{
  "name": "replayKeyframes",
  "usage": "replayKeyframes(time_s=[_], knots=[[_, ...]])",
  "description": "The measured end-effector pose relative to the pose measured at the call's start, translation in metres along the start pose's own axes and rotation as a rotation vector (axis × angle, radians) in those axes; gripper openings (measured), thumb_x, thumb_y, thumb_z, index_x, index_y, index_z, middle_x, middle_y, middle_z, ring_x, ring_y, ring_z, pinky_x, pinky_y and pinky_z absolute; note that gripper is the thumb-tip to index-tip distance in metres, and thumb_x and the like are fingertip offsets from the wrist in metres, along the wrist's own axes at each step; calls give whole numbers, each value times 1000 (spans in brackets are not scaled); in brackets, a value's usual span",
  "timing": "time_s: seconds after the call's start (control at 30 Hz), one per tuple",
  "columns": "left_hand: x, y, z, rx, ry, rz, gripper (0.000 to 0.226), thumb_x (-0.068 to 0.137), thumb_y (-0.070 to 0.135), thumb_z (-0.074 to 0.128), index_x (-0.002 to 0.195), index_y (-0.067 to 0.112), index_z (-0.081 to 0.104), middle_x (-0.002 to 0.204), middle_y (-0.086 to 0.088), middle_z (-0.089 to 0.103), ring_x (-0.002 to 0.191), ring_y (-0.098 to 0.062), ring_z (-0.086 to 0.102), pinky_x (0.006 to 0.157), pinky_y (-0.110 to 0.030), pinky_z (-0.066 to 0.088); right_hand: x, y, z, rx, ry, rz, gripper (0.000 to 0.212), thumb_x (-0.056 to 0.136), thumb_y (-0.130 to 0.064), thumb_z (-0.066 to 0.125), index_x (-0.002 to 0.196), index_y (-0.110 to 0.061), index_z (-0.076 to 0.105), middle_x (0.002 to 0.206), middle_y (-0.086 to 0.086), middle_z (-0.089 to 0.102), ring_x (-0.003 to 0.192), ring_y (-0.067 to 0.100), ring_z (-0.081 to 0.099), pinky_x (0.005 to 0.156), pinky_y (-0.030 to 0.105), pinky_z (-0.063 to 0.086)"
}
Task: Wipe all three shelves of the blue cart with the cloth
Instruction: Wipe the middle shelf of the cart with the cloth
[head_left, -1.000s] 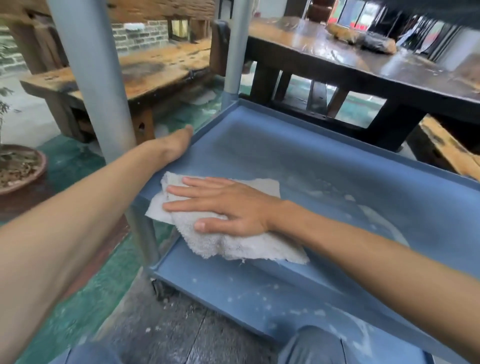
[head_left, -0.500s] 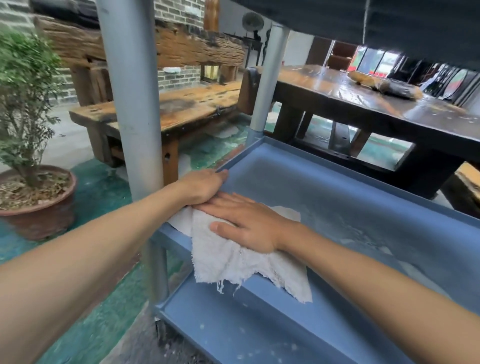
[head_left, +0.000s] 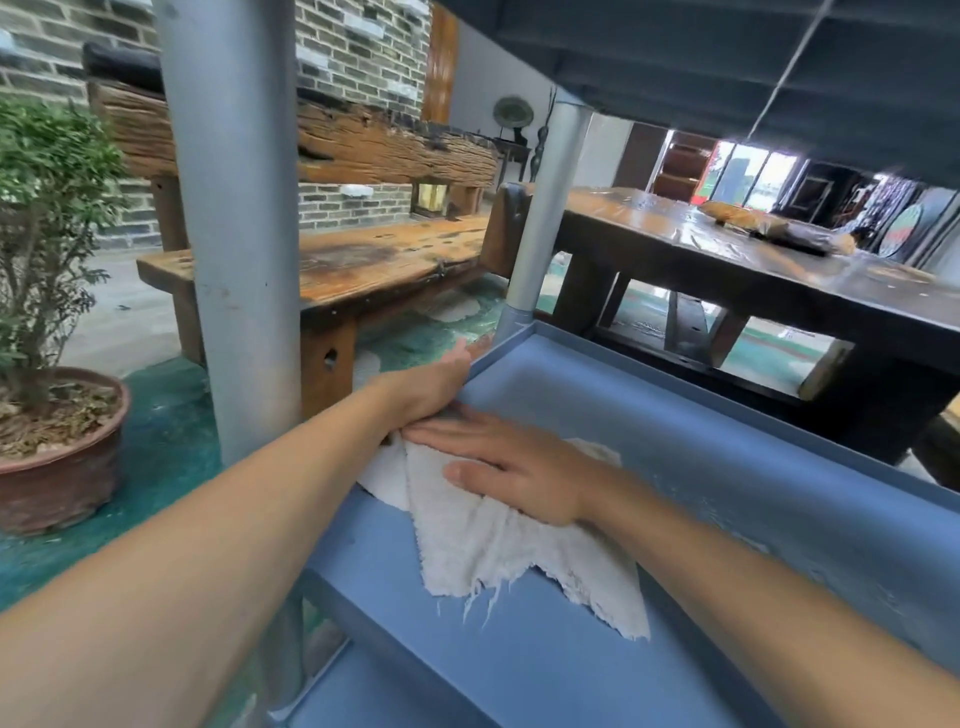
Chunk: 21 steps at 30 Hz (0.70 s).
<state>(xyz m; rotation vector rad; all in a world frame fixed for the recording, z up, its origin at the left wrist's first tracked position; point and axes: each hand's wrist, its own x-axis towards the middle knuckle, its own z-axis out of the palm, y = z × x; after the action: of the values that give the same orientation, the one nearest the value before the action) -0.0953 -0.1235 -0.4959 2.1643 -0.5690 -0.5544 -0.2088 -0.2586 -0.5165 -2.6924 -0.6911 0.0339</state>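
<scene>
— While both arms reach into the blue cart (head_left: 727, 415), what can you count?

— Two hands and one cloth (head_left: 498, 551). Parts of three shelves show: the middle shelf (head_left: 779, 493) under the hands, a corner of the lower shelf (head_left: 374, 691) at the bottom, and the dark underside of the top shelf (head_left: 675, 67) overhead. Two grey posts are in view, one near post (head_left: 234, 234) and one far post (head_left: 545, 208). Beyond the cart stand one potted plant (head_left: 47, 312), one wooden bench (head_left: 363, 260) and one dark wooden table (head_left: 753, 275).

— Where are the edges, and where is there room?

— The middle shelf has a raised rim all round. The cloth lies at its near left part and drapes over the front rim, frayed threads hanging. To the right and toward the back the shelf floor lies open, with pale smears on it. The top shelf sits low above.

— And the hands?

— The right hand (head_left: 519, 467) lies flat on the cloth, fingers straight and close together, thumb out to the side, pressing it to the shelf. The left hand (head_left: 431, 384) rests on the left rim beside the cloth, touching the right fingertips; whether its fingers curl over the outer rim I cannot tell.
</scene>
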Motion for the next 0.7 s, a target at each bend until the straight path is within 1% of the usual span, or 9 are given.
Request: replayKeyframes(time_s=[0.07, 0.13, 0.23, 0.33, 0.4, 0.47, 0.57, 0.63, 0.7], knots=[[0, 0, 2, 58, -10, 83, 69, 92, 72, 7, 150, 42, 28, 144, 10, 46, 117, -3, 50, 101, -26, 23, 4, 14, -2, 1, 1, 4, 47, 111, -44, 39, 158, -45, 36, 170, -18, 25, 158, 2, 13, 126, 48, 24], [5, -2, 4, 120, -4, 173, 67, 95, 70, 8, 152, 40, 26, 156, 10, 34, 138, -11, 38, 114, -30, 18, 6, 28, -5, 41, -3, 50, 47, 110, -47, 39, 156, -48, 38, 171, -18, 20, 159, 4, 10, 126, 51, 24], [6, -4, 3, 138, 12, 208, 59, 101, 61, 13, 154, 38, 23, 160, 15, 22, 146, -8, 21, 99, -13, 9, 10, 51, -10, 48, 1, 145, 48, 107, -50, 38, 155, -53, 35, 170, -22, 19, 159, 2, -1, 129, 48, 15], [9, -4, 4, 233, 44, 226, 52, 107, 45, 14, 156, 29, 14, 162, 9, 15, 147, -9, 16, 82, 1, 8, 16, 70, -19, 28, 18, 278, 47, 105, -55, 34, 151, -65, 27, 169, -22, 18, 160, 9, -1, 129, 50, 9], [14, -7, 2, 255, 7, 223, 52, 107, 40, 17, 157, 29, 10, 163, 9, 10, 148, -11, 13, 97, -7, 7, 17, 81, -26, 22, 8, 323, 41, 108, -53, 34, 144, -71, 23, 164, -30, 19, 159, 9, -2, 129, 48, 5], [16, -12, -1, 260, -28, 212, 56, 105, 37, 29, 157, 33, 7, 164, 9, 9, 150, -13, 11, 113, -22, 9, 19, 92, -31, 1, -2, 349, 41, 111, -49, 33, 145, -70, 22, 163, -34, 16, 159, 6, -4, 128, 44, 2], [19, -17, -3, 238, -36, 205, 66, 100, 26, 43, 156, 36, 10, 163, 11, 11, 149, -12, 11, 107, -19, 11, 23, 114, -40, -29, 38, 453, 45, 111, -48, 31, 154, -60, 24, 169, -25, 18, 159, 7, -4, 128, 50, 7], [22, -20, -2, 257, -27, 206, 67, 99, 21, 42, 156, 36, 10, 163, 14, 9, 149, -11, 9, 99, -15, 8, 30, 127, -44, -63, 44, 537, 47, 111, -49, 29, 158, -55, 24, 171, -19, 18, 161, 13, -3, 128, 54, 8], [24, -23, -2, 286, -18, 216, 66, 101, 21, 40, 156, 37, 9, 163, 14, 7, 149, -11, 9, 99, -16, 8, 37, 138, -47, -62, 84, 612, 49, 110, -48, 26, 160, -51, 22, 172, -16, 15, 161, 17, -6, 128, 57, 4]])
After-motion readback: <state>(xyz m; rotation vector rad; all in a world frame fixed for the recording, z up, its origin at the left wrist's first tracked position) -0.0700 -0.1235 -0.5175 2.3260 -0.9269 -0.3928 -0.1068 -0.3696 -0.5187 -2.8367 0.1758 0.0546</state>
